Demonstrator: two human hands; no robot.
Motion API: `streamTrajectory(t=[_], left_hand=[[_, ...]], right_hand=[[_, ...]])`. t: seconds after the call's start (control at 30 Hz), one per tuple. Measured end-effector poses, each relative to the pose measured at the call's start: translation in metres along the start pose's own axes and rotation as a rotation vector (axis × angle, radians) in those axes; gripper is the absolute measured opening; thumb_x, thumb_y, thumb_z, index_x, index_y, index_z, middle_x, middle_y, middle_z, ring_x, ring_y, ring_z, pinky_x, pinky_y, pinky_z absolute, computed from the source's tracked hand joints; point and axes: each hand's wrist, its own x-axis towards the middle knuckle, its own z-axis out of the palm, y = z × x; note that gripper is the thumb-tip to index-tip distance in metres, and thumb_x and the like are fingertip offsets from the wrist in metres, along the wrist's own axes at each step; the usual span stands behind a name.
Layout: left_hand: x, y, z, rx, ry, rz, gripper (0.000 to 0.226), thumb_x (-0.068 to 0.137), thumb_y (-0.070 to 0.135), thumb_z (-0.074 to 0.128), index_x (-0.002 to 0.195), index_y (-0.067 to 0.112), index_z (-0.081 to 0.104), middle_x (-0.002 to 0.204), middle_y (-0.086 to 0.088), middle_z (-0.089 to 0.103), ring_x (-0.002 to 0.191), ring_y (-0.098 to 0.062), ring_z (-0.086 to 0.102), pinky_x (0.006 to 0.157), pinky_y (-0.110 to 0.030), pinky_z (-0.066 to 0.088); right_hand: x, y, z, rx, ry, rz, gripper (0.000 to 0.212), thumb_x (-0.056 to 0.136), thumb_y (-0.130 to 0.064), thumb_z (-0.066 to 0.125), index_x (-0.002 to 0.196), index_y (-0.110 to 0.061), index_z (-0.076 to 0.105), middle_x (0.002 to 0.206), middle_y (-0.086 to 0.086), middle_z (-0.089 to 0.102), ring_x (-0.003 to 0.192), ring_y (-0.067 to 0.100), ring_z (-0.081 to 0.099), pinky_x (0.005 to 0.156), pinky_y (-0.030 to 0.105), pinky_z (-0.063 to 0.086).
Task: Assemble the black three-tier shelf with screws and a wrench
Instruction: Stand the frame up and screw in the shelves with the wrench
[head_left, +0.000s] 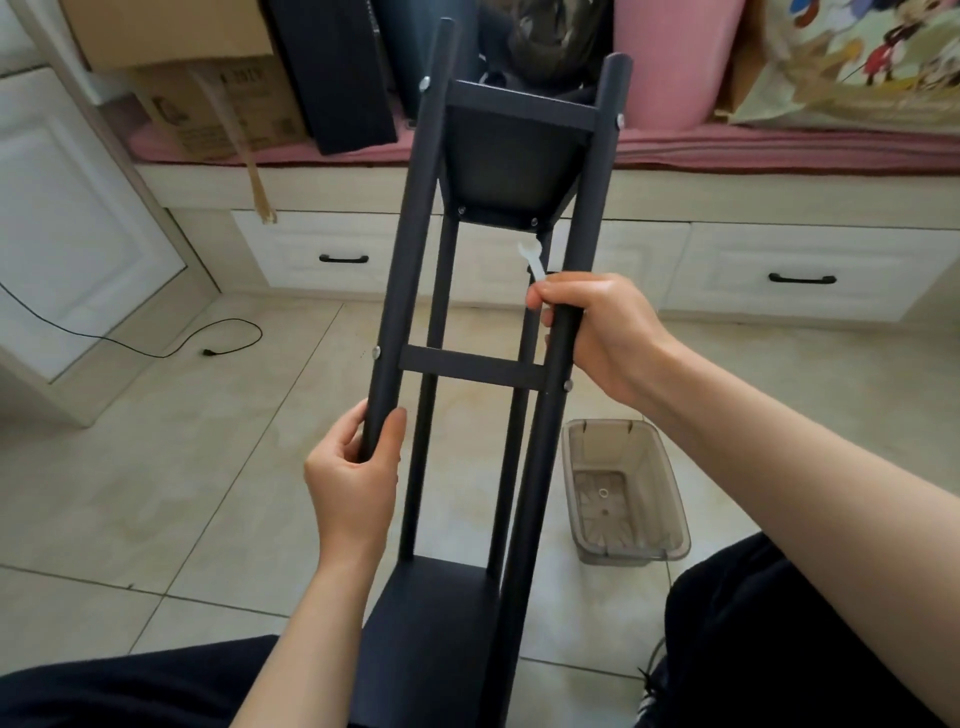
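**Black metal frame, held up by two posts**

Black tubes and flat panels make up the shelf (483, 322), and it looks rigid: nothing bows though the whole thing is tipped away from the person, its near end down between their knees and its far end pointing at the window seat (727, 150). I'd guess it is light enough to lift with two hands, but long, so it will want to swing if held at one end only.

The left hand (353, 483) is wrapped round the left post (400, 249), just below the middle crossbar (472, 369). The right hand (602, 332) is curled round the right post (587, 234), just above that bar, and the same hand pins a white wrench (532, 262) against the post, its open jaw sticking up toward the top tier (511, 166). Holding either side of the crossbar seems sound: near the middle, balanced.

The painted tube looks smooth, so a full wrap is wiser than fingertips. Silver screw heads show on the posts where the crossbar and top tier meet them; I can't tell from here whether they are tight. The bottom tier (431, 623) lies nearest the person. The crossbar has no panel visible on it, so a middle tier may yet be missing.

To the right of the shelf, on the tiles, sits a clear tub (670, 499) with what looks like a washer inside.
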Motion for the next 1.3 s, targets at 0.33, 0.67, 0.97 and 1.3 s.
streamTrajectory(t=[0.33, 0.67, 0.97, 1.3], left_hand=[[0.016, -0.015, -0.005, 0.224, 0.089, 0.044, 0.018, 0.096, 0.044, 0.061, 0.087, 0.030, 0.067, 0.067, 0.011, 0.060, 0.062, -0.009, 0.053, 0.060, -0.033, 0.044], [-0.057, 0.016, 0.029, 0.161, -0.136, 0.077, 0.039, 0.099, 0.049, 0.053, 0.137, 0.039, 0.052, 0.117, 0.025, 0.057, 0.106, -0.002, 0.060, 0.086, -0.012, 0.048], [-0.072, 0.016, 0.032, 0.047, -0.178, -0.026, 0.017, 0.095, 0.049, 0.058, 0.105, 0.060, 0.052, 0.083, -0.002, 0.059, 0.057, -0.012, 0.052, 0.052, -0.029, 0.049], [-0.052, 0.013, 0.015, 0.038, -0.098, -0.046, 0.016, 0.094, 0.035, 0.066, 0.110, 0.034, 0.065, 0.065, 0.018, 0.058, 0.054, -0.008, 0.054, 0.049, -0.021, 0.043]], right_hand=[[0.002, -0.006, 0.023, 0.003, -0.035, -0.018, 0.029, 0.092, -0.008, 0.058, 0.064, -0.007, 0.065, 0.080, -0.001, 0.058, 0.073, 0.014, 0.040, 0.067, 0.022, 0.038], [-0.006, -0.015, 0.054, -0.072, -0.131, -0.080, 0.025, 0.091, -0.009, 0.060, 0.067, -0.007, 0.067, 0.084, -0.001, 0.060, 0.086, 0.023, 0.042, 0.085, 0.033, 0.039], [-0.011, -0.011, 0.071, -0.183, -0.221, -0.189, 0.027, 0.095, -0.015, 0.059, 0.070, -0.016, 0.070, 0.083, -0.013, 0.063, 0.085, 0.008, 0.051, 0.088, 0.031, 0.041], [-0.004, -0.006, 0.071, -0.329, -0.279, -0.230, 0.026, 0.096, -0.016, 0.055, 0.076, -0.018, 0.072, 0.097, 0.000, 0.069, 0.104, 0.017, 0.061, 0.103, 0.041, 0.045]])
